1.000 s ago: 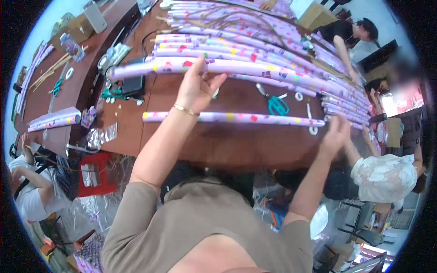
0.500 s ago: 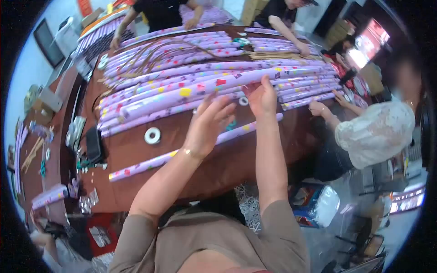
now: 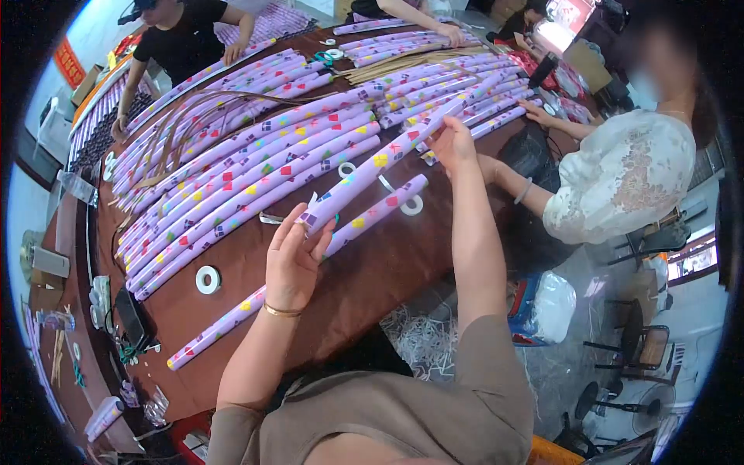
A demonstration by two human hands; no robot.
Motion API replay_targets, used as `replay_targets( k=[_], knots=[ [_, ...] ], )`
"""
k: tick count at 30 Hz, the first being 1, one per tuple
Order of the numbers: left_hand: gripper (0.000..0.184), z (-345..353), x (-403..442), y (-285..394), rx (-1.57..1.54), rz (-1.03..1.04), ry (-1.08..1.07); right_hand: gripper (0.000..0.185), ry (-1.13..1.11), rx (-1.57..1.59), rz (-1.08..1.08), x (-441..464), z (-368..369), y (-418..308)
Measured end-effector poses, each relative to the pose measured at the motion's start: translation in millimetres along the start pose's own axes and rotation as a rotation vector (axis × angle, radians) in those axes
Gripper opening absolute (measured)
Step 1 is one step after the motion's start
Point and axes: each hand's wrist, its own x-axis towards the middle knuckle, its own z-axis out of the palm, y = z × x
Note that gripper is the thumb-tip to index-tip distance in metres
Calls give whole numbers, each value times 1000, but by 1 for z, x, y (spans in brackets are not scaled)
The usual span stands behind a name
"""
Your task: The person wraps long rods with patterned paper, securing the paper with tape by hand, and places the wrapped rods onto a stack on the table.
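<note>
A long roll of purple wrapping paper [image 3: 380, 160], printed with small coloured shapes, slants across in front of me. My left hand [image 3: 291, 265] holds its near end between thumb and fingers. Farther up, my right hand [image 3: 454, 146] is closed around the same roll. Beneath it on the table lies another purple roll [image 3: 218, 329], partly hidden by my left hand. White tape rolls [image 3: 208, 280] lie close by, one left of my left hand and two near the held roll. What looks like a metal blade [image 3: 270, 219] shows behind my left fingers.
Many purple rolls [image 3: 248, 182] cover the brown table [image 3: 232, 256], with brown strips [image 3: 182, 128] across some. A person in a white lace top [image 3: 620, 186] works at the right; a person in black [image 3: 182, 46] stands across the table. A black case [image 3: 136, 318] lies at the left edge.
The held wrapping paper roll has swung to a steeper slant, its near end now lower and closer to me. My left hand, loose below it before, now grips that end. The view has turned.
</note>
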Motion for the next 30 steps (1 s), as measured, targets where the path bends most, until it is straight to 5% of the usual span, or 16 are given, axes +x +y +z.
replay_targets(
  k=[26, 30],
  knots=[
    [43, -1, -9, -6, 121, -38, -27, 35, -88, 155, 12, 7, -32, 13],
    [47, -40, -33, 24, 951, 214, -89, 49, 52, 94, 44, -22, -11, 7]
  ],
)
